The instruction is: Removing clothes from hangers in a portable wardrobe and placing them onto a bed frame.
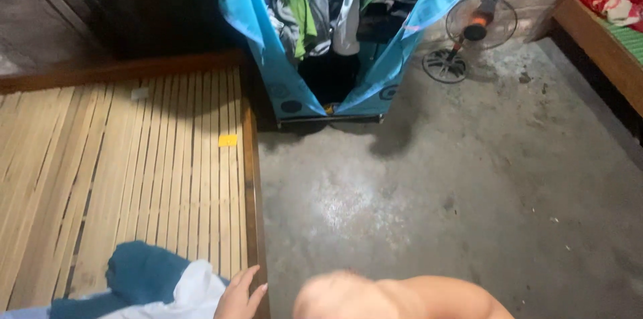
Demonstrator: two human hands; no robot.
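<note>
White cloth (197, 292) and a dark blue garment (137, 275) lie on the slatted bed (134, 158) at seven o'clock; one hand (239, 295), which one unclear, rests released beside them, nothing grasped.

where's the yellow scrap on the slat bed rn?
In the head view the small yellow scrap lies left of centre on the bamboo-slat bed, near its right wooden rail, just left of the open blue fabric wardrobe.
</note>
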